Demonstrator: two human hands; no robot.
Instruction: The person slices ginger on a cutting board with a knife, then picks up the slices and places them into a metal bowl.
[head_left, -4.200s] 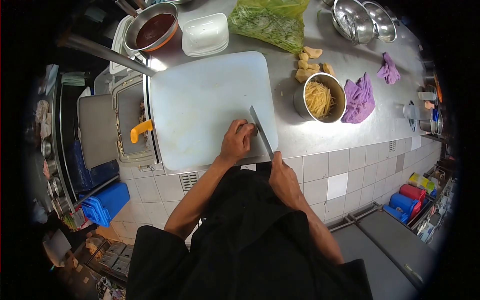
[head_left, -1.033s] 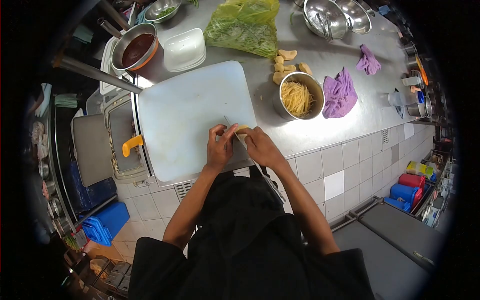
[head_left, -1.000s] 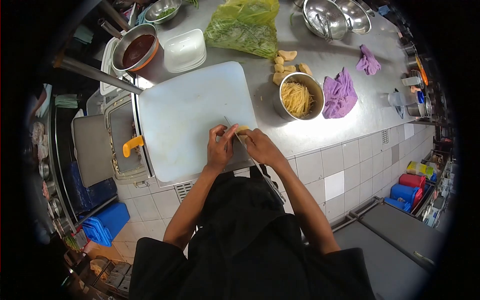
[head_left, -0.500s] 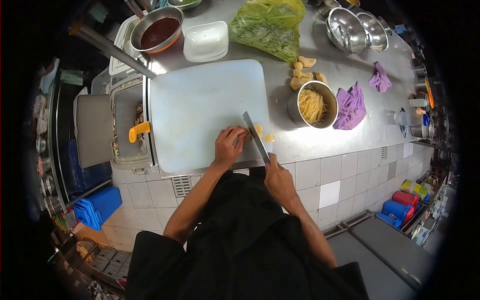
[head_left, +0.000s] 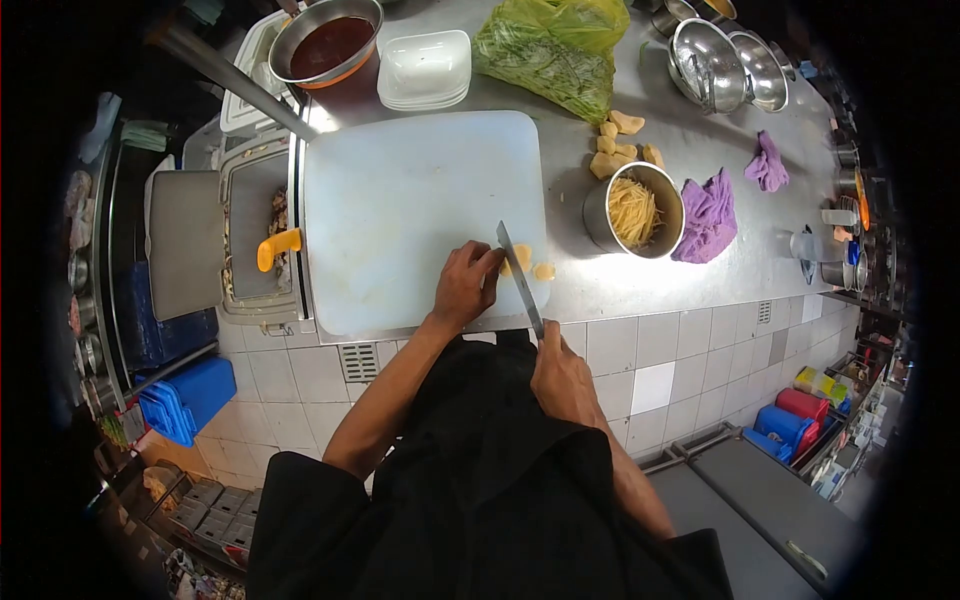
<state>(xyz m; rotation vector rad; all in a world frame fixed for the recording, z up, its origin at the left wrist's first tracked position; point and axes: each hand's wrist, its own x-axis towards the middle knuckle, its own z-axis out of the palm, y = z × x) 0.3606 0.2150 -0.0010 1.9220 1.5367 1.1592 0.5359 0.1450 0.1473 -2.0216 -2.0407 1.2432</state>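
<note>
On the right part of the white cutting board (head_left: 400,200), my right hand (head_left: 565,378) grips the handle of a knife (head_left: 519,276). The blade points away from me. My left hand (head_left: 466,285) is closed just left of the blade, its fingertips against it; what they hold is hidden. Pale yellow slices (head_left: 544,272) lie right of the blade. Beyond the board's right edge stands a metal pot (head_left: 597,222) with thin yellow strips (head_left: 634,211) inside. Peeled yellowish pieces (head_left: 607,163) lie behind the pot.
White square bowls (head_left: 425,68) and a metal bowl of dark red liquid (head_left: 330,45) are behind the board. A green bag (head_left: 550,55), purple cloths (head_left: 708,215) and metal bowls (head_left: 707,62) stand farther right. An open bin (head_left: 258,220) with a yellow-handled tool (head_left: 278,247) adjoins the left side.
The whole view has shifted slightly. My hands and the knife remain at the board's right part, with the blade a little more upright in view.
</note>
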